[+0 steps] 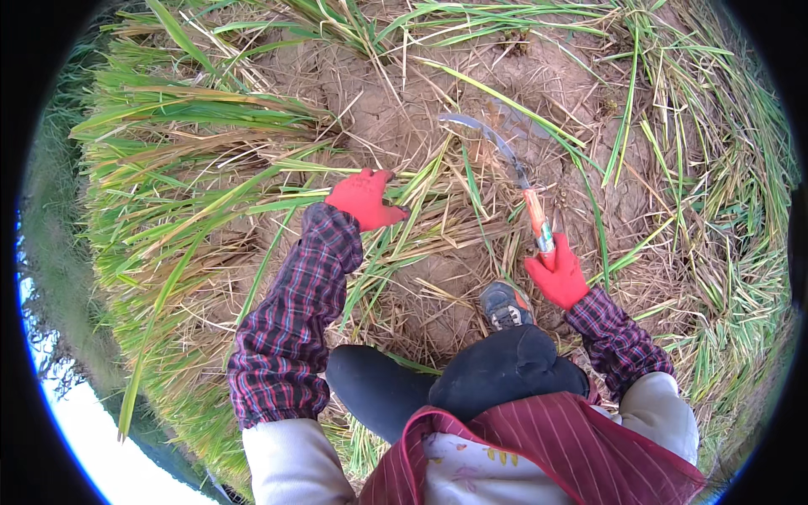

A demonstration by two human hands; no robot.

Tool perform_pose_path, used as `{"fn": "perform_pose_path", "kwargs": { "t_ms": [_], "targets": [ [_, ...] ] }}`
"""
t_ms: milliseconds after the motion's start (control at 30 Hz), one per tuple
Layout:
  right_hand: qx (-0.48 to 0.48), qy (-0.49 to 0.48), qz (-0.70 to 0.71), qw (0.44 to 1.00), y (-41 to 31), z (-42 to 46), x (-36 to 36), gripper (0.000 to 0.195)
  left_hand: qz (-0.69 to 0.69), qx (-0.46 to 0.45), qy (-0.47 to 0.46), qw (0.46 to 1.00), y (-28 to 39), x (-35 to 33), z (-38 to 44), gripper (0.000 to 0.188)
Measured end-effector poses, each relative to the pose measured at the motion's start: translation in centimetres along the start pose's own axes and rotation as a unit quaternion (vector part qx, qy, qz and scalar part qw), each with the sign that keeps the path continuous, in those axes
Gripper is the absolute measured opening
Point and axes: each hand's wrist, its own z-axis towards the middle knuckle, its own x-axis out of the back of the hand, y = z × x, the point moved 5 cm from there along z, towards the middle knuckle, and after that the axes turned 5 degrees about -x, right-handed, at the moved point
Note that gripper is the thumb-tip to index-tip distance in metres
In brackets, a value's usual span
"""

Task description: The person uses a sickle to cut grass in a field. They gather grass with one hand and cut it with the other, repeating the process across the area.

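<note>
My right hand (558, 270), in a red glove, grips the wooden handle of a sickle (535, 218). Its curved metal blade (489, 136) points away from me and bends to the left, over bare soil and straw. My left hand (368, 201), also gloved in red, has its thumb and fingers spread with nothing held between them. It hovers over or touches long green and yellowed grass-like stalks (420, 189); which of the two I cannot tell. Cut stalks (442, 230) lie on the ground between my hands.
Dense standing grass-like plants (164, 183) fill the left side. Cut stalks (713, 189) lie along the right. Dry, cracked soil (366, 82) with straw stretches ahead. My shoe (505, 306) is planted on the ground near the sickle's handle, below my bent knee (499, 372).
</note>
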Motion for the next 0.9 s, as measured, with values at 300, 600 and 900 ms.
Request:
{"fn": "perform_pose_path", "kwargs": {
  "t_ms": [300, 600, 900],
  "targets": [
    [0.104, -0.045, 0.125, 0.986, -8.7, -0.2, -4.8, 0.043, 0.348, 0.244, 0.028, 0.904, -14.0, 10.0, -2.4, 0.066],
    [-0.085, -0.298, 0.231, 0.922, -15.2, 14.0, -18.9, 0.034, 0.354, 0.296, -0.035, 0.886, -14.0, 4.1, -1.7, 0.038],
    [-0.102, -0.279, 0.043, 0.954, -10.4, 6.7, -17.7, 0.036, 0.234, 0.255, 0.02, 0.938, -16.2, 0.4, -6.0, 0.021]
  ]
}}
